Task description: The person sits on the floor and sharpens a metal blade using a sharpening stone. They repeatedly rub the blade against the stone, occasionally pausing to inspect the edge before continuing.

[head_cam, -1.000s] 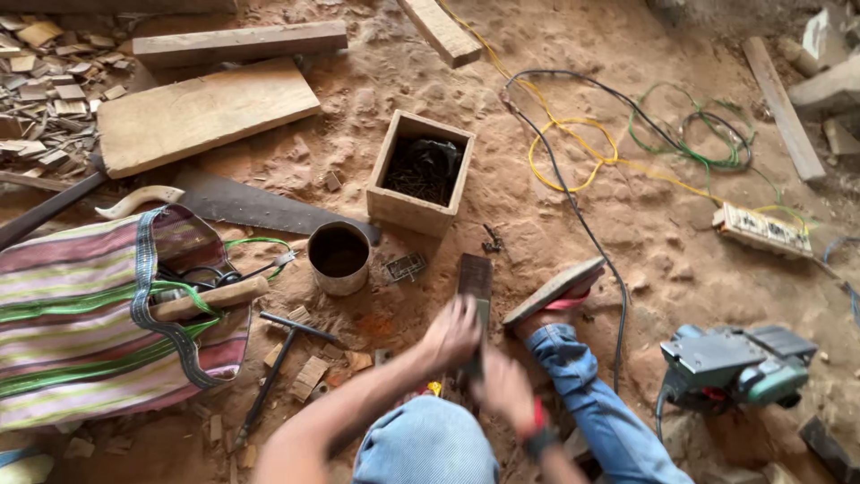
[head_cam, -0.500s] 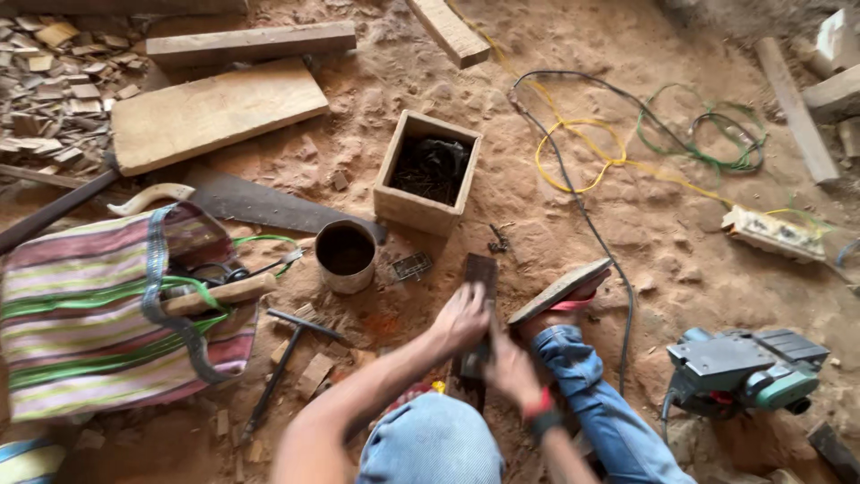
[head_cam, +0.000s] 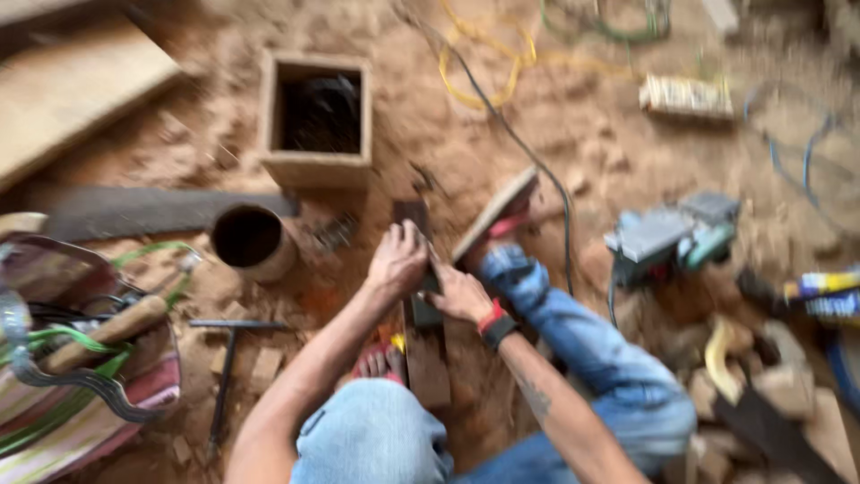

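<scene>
Sawdust-covered dirt floor (head_cam: 573, 134), frame blurred. Far left, striped bag (head_cam: 63, 394) with a wooden-handled tool (head_cam: 107, 332) poking out, a pale plank (head_cam: 72, 90) above it. Next, a long dark saw blade (head_cam: 134, 211) flat on the ground, a hammer (head_cam: 224, 367) lying below it, a round dark-mouthed cup (head_cam: 251, 240) beside an open wooden box (head_cam: 318, 116). Centre: my left hand (head_cam: 397, 262) presses down with fingers curled over the top of a dark narrow wood strip (head_cam: 421, 350), which runs toward me between my knees, near my sandalled foot. My right hand (head_cam: 461, 294), red and black band at the wrist, sits just beside the left, also down on the strip; whether it's clamped round it or just flat on it, cannot tell through the blur. Right of that, my other foot in a sandal (head_cam: 497, 215), black cable (head_cam: 528, 161) passing it, then a grey-green power tool (head_cam: 672, 237) on the floor, yellow cord (head_cam: 484, 72) and white power strip (head_cam: 685, 94) up top.
</scene>
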